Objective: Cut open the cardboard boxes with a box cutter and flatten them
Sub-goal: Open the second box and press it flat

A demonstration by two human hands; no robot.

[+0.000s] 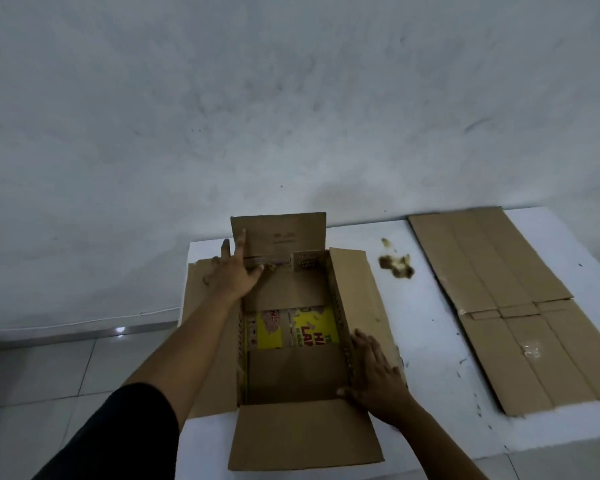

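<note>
At the left end of the white table (430, 306), I see the open cardboard box (291, 372), long axis running away from me; left hand (234, 277) spread flat at its far-left corner, right hand (374, 372) flat on the right flap; yellow print shows inside

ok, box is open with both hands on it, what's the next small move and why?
Probably push the far flap outward and down with the left hand. It stands upright while the open box's other three flaps lie spread on the white table. The right hand already steadies the right wall. No box cutter is in view, and one flattened box lies to the right.
</note>
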